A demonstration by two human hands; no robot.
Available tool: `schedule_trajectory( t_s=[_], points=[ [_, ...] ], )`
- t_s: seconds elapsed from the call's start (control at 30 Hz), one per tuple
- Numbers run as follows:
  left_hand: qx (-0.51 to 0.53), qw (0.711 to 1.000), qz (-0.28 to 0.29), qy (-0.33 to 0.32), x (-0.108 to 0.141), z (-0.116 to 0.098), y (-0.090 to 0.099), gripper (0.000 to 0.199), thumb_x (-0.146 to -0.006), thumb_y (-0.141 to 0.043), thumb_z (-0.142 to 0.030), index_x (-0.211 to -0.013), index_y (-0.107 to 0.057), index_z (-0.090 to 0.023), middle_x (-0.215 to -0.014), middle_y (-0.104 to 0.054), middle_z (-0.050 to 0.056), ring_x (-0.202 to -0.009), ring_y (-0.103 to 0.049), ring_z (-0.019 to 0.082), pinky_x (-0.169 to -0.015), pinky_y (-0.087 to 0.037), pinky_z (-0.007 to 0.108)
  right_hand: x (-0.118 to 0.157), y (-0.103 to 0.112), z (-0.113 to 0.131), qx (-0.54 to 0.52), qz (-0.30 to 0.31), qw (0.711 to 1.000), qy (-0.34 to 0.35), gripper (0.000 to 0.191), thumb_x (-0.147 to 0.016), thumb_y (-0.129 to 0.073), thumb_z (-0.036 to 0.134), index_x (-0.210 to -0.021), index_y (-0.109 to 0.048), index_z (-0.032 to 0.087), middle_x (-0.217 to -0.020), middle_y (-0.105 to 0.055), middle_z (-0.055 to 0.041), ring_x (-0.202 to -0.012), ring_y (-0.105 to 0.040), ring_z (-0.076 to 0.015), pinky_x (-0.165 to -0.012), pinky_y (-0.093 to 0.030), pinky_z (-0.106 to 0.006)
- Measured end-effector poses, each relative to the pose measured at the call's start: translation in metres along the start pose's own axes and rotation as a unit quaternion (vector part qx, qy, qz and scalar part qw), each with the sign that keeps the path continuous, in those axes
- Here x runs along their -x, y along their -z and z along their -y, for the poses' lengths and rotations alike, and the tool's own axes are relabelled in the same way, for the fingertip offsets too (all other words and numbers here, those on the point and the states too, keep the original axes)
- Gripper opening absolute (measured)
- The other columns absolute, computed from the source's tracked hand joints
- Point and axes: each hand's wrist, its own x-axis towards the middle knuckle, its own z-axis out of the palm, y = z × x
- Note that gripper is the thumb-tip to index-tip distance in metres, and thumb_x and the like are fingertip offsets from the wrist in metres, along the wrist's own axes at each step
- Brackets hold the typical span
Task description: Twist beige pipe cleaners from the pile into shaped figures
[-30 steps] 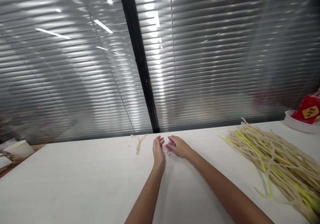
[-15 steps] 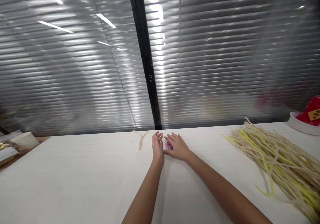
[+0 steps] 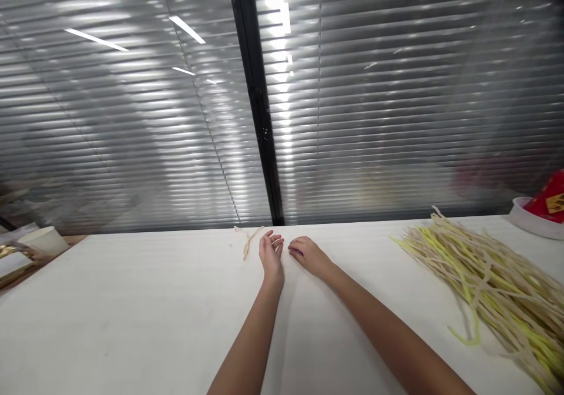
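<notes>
The right hand (image 3: 310, 256) has its fingers curled down around a small purple object (image 3: 298, 252), and it seems to grasp it. Only a little purple shows between the fingers, so its shape I cannot tell; probably the grip is closed this way to keep it gathered.

Just to the left of this hand, and apart from it, the left hand (image 3: 271, 257) is released, its fingers loosely bent and its palm turned inward. I see nothing in it; perhaps it stands there like a low wall beside the right hand.

Near the left hand, on its outer side, a thin forked beige strand (image 3: 247, 245) lies on the white flat table (image 3: 145, 318).

Well to the right of the right hand lies a large heap of long beige and yellow strips (image 3: 489, 289), mostly pointing one way, maybe for easy picking. Beyond it, a shallow white round tray (image 3: 531, 223) carries a bright red packet (image 3: 546, 198).
</notes>
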Motion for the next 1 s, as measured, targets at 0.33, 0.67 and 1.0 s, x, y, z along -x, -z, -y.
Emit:
schedule_trajectory(
  t_s=[0.33,0.67,1.0],
  points=[
    [-0.018,1.000,0.023,-0.006,0.002,0.000,0.000,0.037,-0.079,-0.053,-0.046,-0.103,-0.051,-0.017,-0.085,-0.055,0.004,-0.071,-0.056,0.010,-0.070,-0.047,0.027,-0.012,-0.001,0.008,0.157,0.030,0.986,-0.043,0.020,-0.089,-0.044,0.025,-0.082,-0.061,0.015,-0.082,-0.059,-0.0093,-0.079,-0.053,-0.0200,-0.074,-0.040,-0.031],
    [-0.064,0.997,0.036,0.010,-0.004,0.001,0.002,0.031,-0.074,-0.058,-0.039,-0.093,-0.057,-0.015,-0.089,-0.056,0.005,-0.076,-0.055,0.010,-0.079,-0.045,0.028,-0.010,0.001,0.015,0.128,-0.007,0.979,-0.157,0.023,-0.081,-0.043,0.022,-0.064,-0.056,0.015,-0.064,-0.059,-0.0045,-0.059,-0.052,-0.0144,-0.056,-0.035,-0.024],
    [-0.554,0.747,0.277,-0.240,0.012,0.001,0.001,0.023,-0.082,-0.049,-0.023,-0.098,-0.062,-0.015,-0.106,-0.058,0.011,-0.099,-0.053,0.022,-0.089,-0.040,0.037,-0.022,0.014,-0.003,-0.511,-0.299,0.711,-0.379,0.036,-0.067,-0.060,0.035,-0.056,-0.029,0.020,-0.043,-0.024,0.0097,-0.037,-0.018,-0.0043,-0.034,-0.015,-0.019]
  ],
)
